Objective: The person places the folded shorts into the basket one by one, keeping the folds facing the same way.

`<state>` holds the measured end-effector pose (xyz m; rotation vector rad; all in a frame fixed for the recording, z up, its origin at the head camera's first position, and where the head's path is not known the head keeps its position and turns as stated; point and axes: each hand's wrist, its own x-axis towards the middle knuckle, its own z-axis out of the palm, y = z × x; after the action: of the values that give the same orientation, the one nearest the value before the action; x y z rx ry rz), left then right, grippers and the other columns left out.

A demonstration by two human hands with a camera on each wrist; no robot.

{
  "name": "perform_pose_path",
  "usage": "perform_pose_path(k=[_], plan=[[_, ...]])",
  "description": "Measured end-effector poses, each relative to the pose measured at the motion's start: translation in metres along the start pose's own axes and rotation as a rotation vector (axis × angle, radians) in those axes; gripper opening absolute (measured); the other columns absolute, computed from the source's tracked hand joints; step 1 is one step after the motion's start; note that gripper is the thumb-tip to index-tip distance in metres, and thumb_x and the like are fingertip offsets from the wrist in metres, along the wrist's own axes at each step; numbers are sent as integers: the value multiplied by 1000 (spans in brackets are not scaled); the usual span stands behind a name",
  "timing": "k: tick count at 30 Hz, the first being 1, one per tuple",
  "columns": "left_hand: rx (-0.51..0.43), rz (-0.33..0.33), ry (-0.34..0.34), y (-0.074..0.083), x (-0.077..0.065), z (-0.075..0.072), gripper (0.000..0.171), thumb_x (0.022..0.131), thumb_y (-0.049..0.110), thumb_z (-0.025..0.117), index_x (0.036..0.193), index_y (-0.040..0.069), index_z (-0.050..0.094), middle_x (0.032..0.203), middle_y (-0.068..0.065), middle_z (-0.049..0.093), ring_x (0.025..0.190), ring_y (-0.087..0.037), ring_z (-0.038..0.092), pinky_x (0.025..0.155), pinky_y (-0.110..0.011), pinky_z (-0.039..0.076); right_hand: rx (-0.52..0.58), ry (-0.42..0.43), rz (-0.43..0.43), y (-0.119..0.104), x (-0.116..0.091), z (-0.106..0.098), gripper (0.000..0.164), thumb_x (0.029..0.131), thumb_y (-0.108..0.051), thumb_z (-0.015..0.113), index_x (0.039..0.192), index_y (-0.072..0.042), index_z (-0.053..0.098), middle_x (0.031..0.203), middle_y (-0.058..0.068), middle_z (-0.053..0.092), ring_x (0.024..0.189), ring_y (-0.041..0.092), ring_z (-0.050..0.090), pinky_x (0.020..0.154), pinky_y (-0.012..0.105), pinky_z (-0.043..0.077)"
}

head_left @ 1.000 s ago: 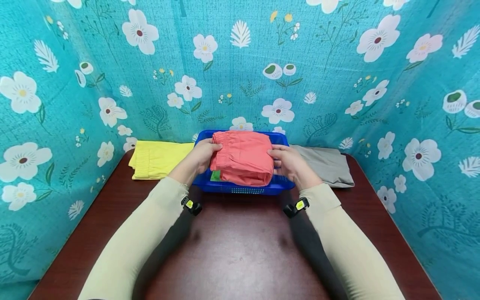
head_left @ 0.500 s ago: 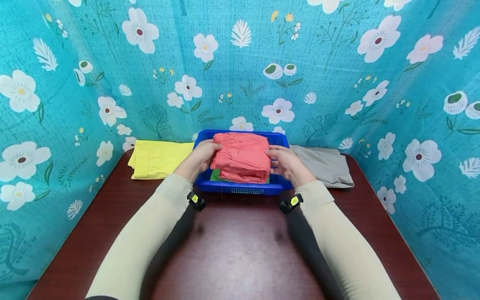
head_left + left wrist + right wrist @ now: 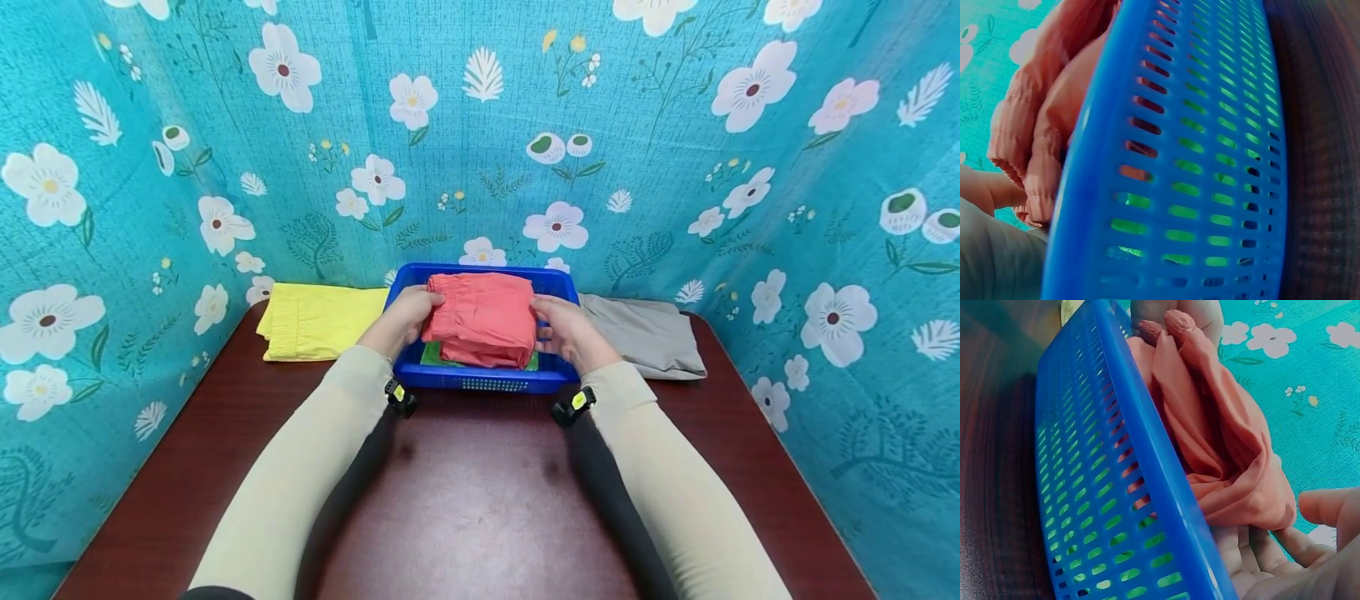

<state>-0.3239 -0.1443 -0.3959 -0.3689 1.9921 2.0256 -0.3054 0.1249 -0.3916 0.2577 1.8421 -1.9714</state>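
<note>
Folded coral-red pants (image 3: 487,312) with a gathered elastic waistband lie across the blue plastic basket (image 3: 480,383), low between its walls in the head view. My left hand (image 3: 411,315) grips their waistband end, thumb on top. At the opposite folded end, my right hand (image 3: 566,329) holds the pants with the thumb at the edge and fingers beneath, as the right wrist view shows. Under the pants, a green cloth (image 3: 431,354) lies in the basket; its colour also shows through the wall slots in both wrist views.
Folded yellow pants (image 3: 322,321) with an elastic waistband lie left of the basket. A folded grey garment (image 3: 645,333) lies to its right. The dark red-brown table (image 3: 480,500) is bordered by a blue floral curtain (image 3: 480,167) at the back and sides.
Both hands have lowered the red pants farther into the basket, drawing slightly closer together. The yellow and grey garments stay in place.
</note>
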Motion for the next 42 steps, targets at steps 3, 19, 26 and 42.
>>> perform_pose_path(k=[3,19,26,42], plan=[[5,-8,9,-2,2,1,55,104,7,50,156,1,34,150,-17,48,131,-28,52,111,-43,45,-19,6,3,1,3,0,48,110,-34,44,155,-19,40,134,4,53,96,21,60,73,34,57],[70,42,50,-11,6,5,65,102,2,49,161,3,22,160,-19,35,142,-32,42,117,-46,38,-77,48,47,5,10,6,55,107,-28,53,158,-17,37,162,11,36,138,38,49,107,54,47],[123,50,25,-15,5,8,64,96,-5,42,158,-1,28,153,-19,41,134,-31,44,115,-46,39,-202,15,78,9,10,8,63,103,-23,58,159,-9,31,157,16,40,137,37,50,114,57,40],[198,62,77,-20,6,6,63,94,-2,44,156,-2,31,154,-18,40,131,-31,43,112,-49,41,-352,15,90,13,7,10,70,101,-22,61,159,-6,26,152,18,43,128,35,51,109,56,46]])
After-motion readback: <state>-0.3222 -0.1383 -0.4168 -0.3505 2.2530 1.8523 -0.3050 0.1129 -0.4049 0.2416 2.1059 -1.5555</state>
